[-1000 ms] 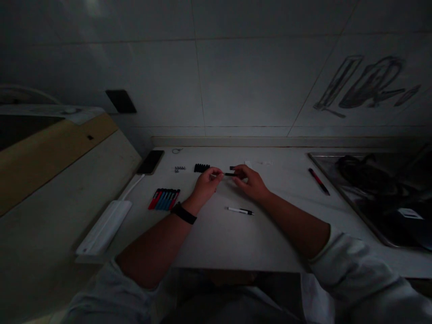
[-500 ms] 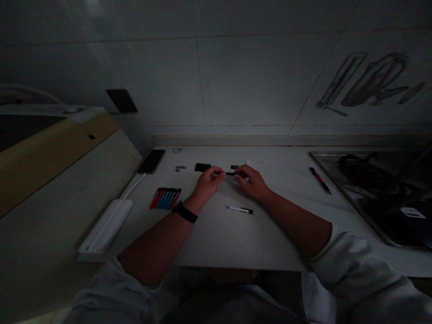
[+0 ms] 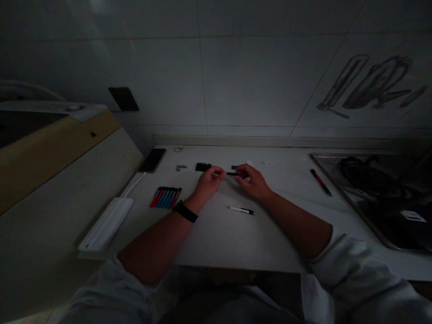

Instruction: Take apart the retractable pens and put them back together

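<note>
- Two bare hands: one left hand point(image 3: 209, 183), one right hand point(image 3: 249, 181)
- One slim dark pen-like rod point(image 3: 232, 174), between them
- One slim white-and-black pen point(image 3: 242, 210)
- One slim red-and-black pen point(image 3: 321, 182)
- One row of slim red and blue barrels with black ends point(image 3: 165, 197), about seven, too dim for certainty
- One row of small black cylindrical pieces point(image 3: 203, 167), several, exact number unclear
- One cluster of tiny silvery pieces point(image 3: 181, 167), several, too small to count
- One flat dark rectangular phone point(image 3: 153, 160)
- One long white power strip point(image 3: 107, 225)
- One black wristband point(image 3: 185, 212)
</note>
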Tool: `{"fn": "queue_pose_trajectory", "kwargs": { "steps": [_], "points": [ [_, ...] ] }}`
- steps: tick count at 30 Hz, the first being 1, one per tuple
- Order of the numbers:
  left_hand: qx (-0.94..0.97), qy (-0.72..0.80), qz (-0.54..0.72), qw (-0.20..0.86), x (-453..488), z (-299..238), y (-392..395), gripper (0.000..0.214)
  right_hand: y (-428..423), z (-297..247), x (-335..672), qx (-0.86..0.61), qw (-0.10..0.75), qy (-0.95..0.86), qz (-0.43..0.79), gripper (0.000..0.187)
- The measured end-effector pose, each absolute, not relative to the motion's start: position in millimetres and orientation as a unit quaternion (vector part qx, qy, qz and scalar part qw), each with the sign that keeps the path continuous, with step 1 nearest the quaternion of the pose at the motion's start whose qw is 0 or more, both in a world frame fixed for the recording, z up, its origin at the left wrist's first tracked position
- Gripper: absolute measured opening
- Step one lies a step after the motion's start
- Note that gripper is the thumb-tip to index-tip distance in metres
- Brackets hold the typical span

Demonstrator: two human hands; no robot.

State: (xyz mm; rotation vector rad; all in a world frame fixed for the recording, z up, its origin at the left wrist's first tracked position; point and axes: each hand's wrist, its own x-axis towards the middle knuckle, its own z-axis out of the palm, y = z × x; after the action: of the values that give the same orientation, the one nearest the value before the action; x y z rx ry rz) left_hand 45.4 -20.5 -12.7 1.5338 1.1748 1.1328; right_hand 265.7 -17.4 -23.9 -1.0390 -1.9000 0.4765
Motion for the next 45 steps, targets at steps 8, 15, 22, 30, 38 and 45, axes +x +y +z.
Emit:
{"fn": "queue_pose_trajectory", "kwargs": {
  "steps": [8,15,22,30,38,45],
  "points": [
    [0.668,0.457,0.455,0.37,45,-15,-19,0.012,-16,-25,266,-0.422,0.443,-0.775,0.158,0.014],
    [0.788,0.401,0.424,0.197,41,-18,-19,0.03,-18,-19,271,-0.368,0.372,-0.848,0.085,0.013],
    [0.81,0.381,0.407,0.181,40,-22,-16,0.007,-20,-12,269,-0.362,0.368,-0.853,0.074,0.021],
    [0.789,0.42,0.407,0.19,40,-20,-16,0.006,18,-17,308,-0.552,0.323,-0.769,-0.012,0.031],
    [0.785,0.43,0.397,0.203,41,-19,-18,0.006,14,-25,296,-0.587,0.155,-0.795,-0.023,0.041],
    [0.79,0.426,0.393,0.2,41,-20,-17,0.007,13,-24,297,-0.572,0.18,-0.8,-0.036,0.037]
  ]
}}
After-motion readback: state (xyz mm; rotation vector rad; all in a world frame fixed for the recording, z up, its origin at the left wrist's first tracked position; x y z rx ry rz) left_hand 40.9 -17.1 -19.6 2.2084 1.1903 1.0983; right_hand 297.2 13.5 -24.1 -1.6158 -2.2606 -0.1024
